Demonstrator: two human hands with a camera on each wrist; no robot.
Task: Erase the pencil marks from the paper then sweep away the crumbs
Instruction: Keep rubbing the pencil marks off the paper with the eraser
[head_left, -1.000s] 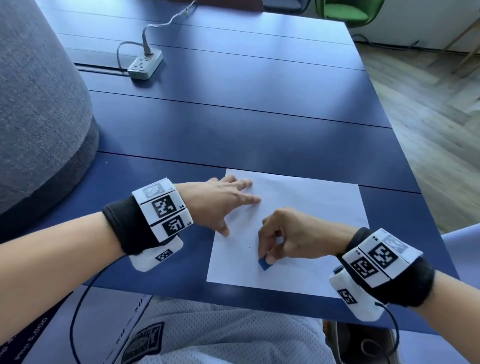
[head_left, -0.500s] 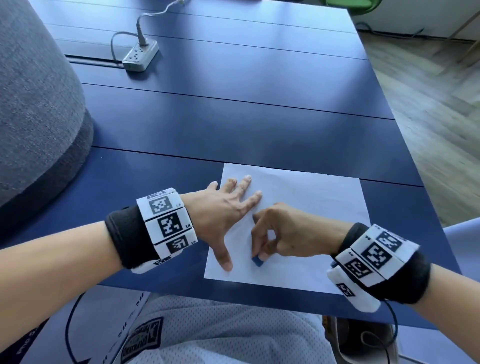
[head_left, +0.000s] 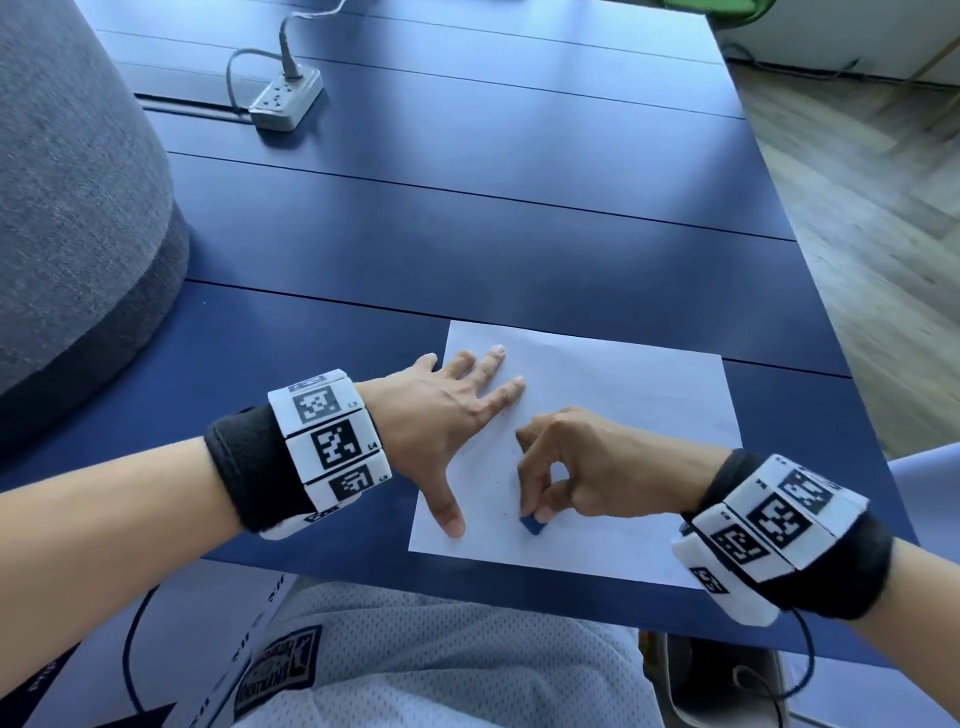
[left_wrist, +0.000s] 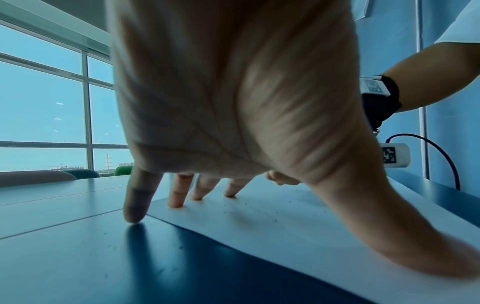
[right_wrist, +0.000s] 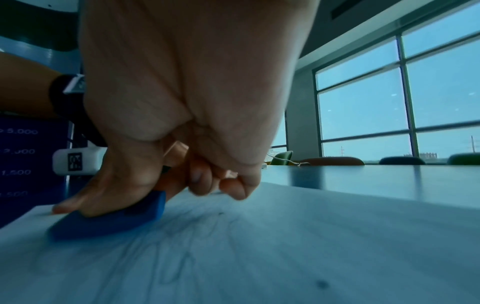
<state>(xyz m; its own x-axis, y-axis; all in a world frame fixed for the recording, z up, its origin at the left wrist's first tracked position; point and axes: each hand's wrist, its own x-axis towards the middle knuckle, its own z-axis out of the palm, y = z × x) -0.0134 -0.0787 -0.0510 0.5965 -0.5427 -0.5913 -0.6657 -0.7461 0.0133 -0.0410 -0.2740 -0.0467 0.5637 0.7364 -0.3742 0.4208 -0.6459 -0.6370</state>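
Observation:
A white sheet of paper (head_left: 623, 415) lies on the dark blue table (head_left: 467, 234) near its front edge. My left hand (head_left: 457, 415) lies flat with spread fingers on the sheet's left part, thumb near the front left corner and little finger on the table. My right hand (head_left: 550, 467) pinches a small blue eraser (head_left: 532, 524) and presses it onto the paper near the front edge. In the right wrist view the eraser (right_wrist: 109, 218) sits on the sheet beside faint pencil lines (right_wrist: 182, 257). Small dark crumbs (left_wrist: 246, 205) dot the paper (left_wrist: 285, 226) in the left wrist view.
A grey power strip (head_left: 285, 98) with a plugged cable lies at the back left of the table. A large grey upholstered form (head_left: 67, 234) stands at the left. Wooden floor (head_left: 857, 208) lies beyond the table's right edge. Chairs (right_wrist: 332, 161) stand at the far side.
My left hand has spread wider on the paper, thumb moving toward the front corner. My right hand with the eraser has shifted slightly left along the front part of the sheet.

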